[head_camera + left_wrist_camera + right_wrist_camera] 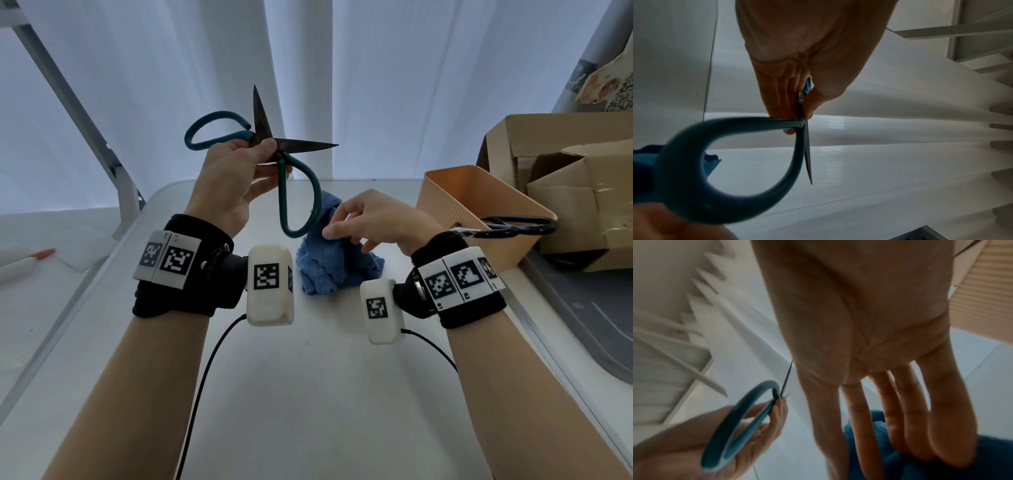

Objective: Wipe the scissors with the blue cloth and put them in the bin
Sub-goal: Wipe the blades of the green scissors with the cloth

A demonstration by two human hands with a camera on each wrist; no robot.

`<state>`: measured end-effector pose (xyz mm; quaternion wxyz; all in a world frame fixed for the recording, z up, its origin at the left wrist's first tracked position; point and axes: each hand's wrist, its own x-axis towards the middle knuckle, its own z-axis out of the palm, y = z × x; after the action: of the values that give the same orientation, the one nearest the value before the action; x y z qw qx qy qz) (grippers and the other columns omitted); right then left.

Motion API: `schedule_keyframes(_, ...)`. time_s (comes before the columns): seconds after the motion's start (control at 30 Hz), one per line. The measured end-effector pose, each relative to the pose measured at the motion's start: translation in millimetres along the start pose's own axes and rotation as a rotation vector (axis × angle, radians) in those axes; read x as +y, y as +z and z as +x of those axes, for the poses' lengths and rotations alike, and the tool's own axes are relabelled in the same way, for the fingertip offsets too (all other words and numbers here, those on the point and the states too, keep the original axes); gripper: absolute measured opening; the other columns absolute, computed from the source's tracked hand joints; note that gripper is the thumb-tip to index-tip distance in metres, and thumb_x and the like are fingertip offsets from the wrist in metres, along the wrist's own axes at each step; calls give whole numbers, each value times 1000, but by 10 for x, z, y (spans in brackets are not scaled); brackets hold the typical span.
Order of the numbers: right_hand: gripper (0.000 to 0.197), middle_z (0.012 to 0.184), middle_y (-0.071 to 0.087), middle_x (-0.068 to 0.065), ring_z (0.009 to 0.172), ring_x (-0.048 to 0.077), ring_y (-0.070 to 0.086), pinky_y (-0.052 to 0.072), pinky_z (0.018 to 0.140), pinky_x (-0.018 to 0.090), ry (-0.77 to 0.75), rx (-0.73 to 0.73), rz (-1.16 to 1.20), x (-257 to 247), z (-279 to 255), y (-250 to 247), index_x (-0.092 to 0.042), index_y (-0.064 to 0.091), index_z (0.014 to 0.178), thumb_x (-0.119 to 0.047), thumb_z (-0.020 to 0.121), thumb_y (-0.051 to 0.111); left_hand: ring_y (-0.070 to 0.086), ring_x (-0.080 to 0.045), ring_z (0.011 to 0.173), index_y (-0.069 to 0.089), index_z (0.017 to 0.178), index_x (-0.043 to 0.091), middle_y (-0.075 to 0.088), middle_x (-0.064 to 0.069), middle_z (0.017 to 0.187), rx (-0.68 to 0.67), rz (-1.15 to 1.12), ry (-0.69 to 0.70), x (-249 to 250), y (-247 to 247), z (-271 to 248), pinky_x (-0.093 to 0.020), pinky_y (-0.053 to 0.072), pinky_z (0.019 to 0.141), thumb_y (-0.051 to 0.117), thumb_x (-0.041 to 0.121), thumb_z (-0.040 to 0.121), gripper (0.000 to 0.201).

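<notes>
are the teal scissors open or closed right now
Open: the teal scissors in the left hand have blades spread wide, one up, one pointing right.

Two pairs of scissors (pixel 274 150) (pixel 513 226) in play, one blue cloth (pixel 329 260), one bin (pixel 455 205), one cardboard box (pixel 561 185), one marker (pixel 27 262).

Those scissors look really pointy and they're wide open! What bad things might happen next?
The scissors are held up with both blades spread, so the right hand, reaching at the blue cloth just below, might brush a point. The left hand pinches them only near the pivot, so they might swing or slip. The bin already holds another pair, so dropping these in open might snag.
</notes>
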<state>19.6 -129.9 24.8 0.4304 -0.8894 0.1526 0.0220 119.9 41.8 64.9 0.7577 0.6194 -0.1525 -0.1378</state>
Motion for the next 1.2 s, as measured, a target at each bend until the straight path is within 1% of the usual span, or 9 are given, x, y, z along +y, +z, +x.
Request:
schedule_keyframes(0.13,24,100,70,-1,94,13,65,59,64,23,-4,-55,-91,4,13,99,-16,76,100,-29,80,81,73,-16,74,61,110,-1,72,-5,82,-11,16,-2,-2,7,-5,-25,57,70,54,9,100,15)
schedule_keyframes(0.27,31,102,68,3,80,18,68,59,64,24,15,-55,-213,38,55,179,-10,72,105,-18,77,83,73,-16,76,61,107,1,72,-6,84,-25,31,-7,-1,26,-11,-26,58,73,54,9,101,12)
schedule_keyframes(0.37,16,94,71,10,73,22,69,62,70,32,36,57,-181,74,95,184,-11,72,97,-12,82,77,73,-17,76,61,105,2,72,-6,85,-31,39,-5,0,36,-14,-26,58,72,54,8,101,11)
schedule_keyframes(0.5,5,91,70,2,82,13,64,54,70,24,-40,302,65,72,117,41,-16,71,91,-20,89,71,73,-17,77,61,109,1,73,-7,87,-60,79,1,8,22,-11,-25,58,71,55,8,100,13)
schedule_keyframes(0.6,4,89,70,6,79,15,66,57,67,25,-105,412,497,29,90,-85,-14,65,92,-15,95,63,73,-17,77,58,116,2,73,-9,93,-108,177,6,18,3,-16,-25,57,70,57,9,100,19)
schedule_keyframes(0.77,9,90,67,8,80,17,67,56,74,28,-209,297,936,-38,-14,-214,-8,61,95,-12,99,54,71,-14,71,56,117,3,73,-10,95,-186,330,28,22,25,-44,-23,56,64,60,10,98,20)
schedule_keyframes(0.9,14,91,67,8,84,18,64,55,81,30,-269,95,950,-135,-90,-190,-7,62,91,-12,98,51,70,-10,67,58,118,3,71,-7,93,-219,447,63,-10,58,-49,-24,57,64,63,11,96,23)
schedule_keyframes(1.07,21,104,67,16,93,23,65,57,91,37,-275,57,834,-144,-82,-142,6,60,116,-4,99,51,69,-11,65,60,115,8,64,-9,100,-240,510,100,-33,85,-53,-22,56,62,64,10,95,20)
schedule_keyframes(1.2,18,92,72,11,81,19,71,58,72,26,-270,101,756,-176,-85,-63,-4,59,103,1,88,68,68,-11,63,58,117,6,61,-8,97,-271,511,131,-44,158,-82,-23,57,62,64,10,96,23)
